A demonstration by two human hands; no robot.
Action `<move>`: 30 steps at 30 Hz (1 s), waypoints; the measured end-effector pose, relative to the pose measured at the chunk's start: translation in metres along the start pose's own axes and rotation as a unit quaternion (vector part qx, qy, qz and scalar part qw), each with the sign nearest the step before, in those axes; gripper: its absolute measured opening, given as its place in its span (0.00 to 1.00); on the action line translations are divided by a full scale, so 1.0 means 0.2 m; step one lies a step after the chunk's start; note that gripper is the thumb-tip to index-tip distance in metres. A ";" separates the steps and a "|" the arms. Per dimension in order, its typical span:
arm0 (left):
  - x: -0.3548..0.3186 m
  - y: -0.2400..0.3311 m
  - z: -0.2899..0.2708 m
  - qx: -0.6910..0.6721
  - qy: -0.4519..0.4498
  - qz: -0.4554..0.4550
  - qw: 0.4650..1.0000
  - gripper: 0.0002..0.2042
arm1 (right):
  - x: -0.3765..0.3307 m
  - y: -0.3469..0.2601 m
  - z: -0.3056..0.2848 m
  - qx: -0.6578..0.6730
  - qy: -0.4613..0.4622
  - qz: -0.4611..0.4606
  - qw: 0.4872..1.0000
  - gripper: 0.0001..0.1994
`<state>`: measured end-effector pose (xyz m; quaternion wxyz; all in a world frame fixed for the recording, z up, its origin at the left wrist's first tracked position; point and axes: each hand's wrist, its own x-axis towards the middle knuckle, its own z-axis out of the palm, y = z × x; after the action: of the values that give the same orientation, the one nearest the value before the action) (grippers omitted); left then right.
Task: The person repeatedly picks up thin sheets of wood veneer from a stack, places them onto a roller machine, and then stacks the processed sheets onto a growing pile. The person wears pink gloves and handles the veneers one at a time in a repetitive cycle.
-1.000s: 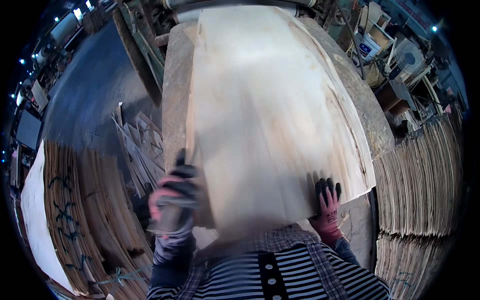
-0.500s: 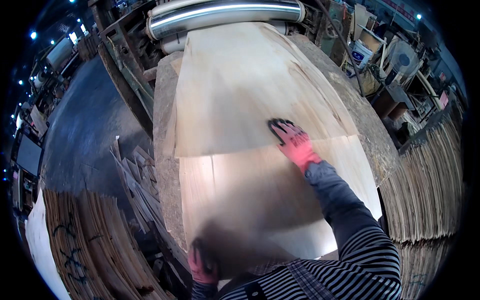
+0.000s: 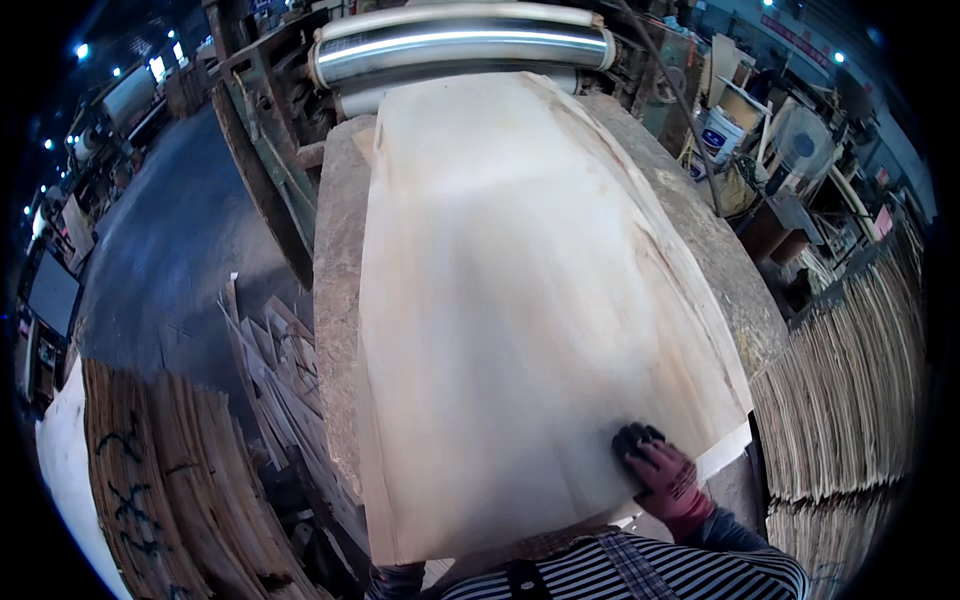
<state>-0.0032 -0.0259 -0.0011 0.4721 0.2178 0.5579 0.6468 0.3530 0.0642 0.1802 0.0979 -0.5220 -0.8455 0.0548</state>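
Right hand point(image 3: 663, 478): red-and-black glove, pressed flat on pale thin veneer sheet point(image 3: 520, 300), not gripping.
Left hand: hidden under sheet, grip untellable.

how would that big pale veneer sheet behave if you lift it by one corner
The veneer sheet looks very thin and wide, so it would likely sag and flop. It is probably light for its size. Its uneven edges suggest it could split easily where the right hand presses.

Veneer mill: roller machine point(image 3: 462, 45), veneer stacks point(image 3: 850, 390)
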 end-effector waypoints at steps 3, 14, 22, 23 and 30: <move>0.00 0.08 0.02 0.028 -0.122 0.003 0.992 0.17 | -0.23 -0.06 0.19 0.023 0.011 0.005 1.000 0.26; -0.03 0.34 0.11 0.262 -0.178 0.196 0.928 0.16 | -0.37 -0.08 0.63 -0.019 0.131 0.013 0.991 0.33; -0.19 0.37 0.08 0.318 -0.063 0.178 0.929 0.24 | -0.41 -0.04 0.67 -0.007 0.110 0.009 0.994 0.32; -0.22 0.32 0.06 0.412 -0.016 0.279 0.867 0.26 | -0.41 -0.04 0.66 -0.006 0.126 0.003 0.992 0.33; -0.49 0.34 0.48 0.560 -0.042 0.460 0.687 0.29 | -0.40 -0.02 0.66 -0.031 0.121 -0.035 0.992 0.31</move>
<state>0.0951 -0.0559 0.1137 -0.0719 0.6979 0.6261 0.3403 0.3553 -0.0081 0.0439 0.1851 -0.4977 -0.8465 -0.0390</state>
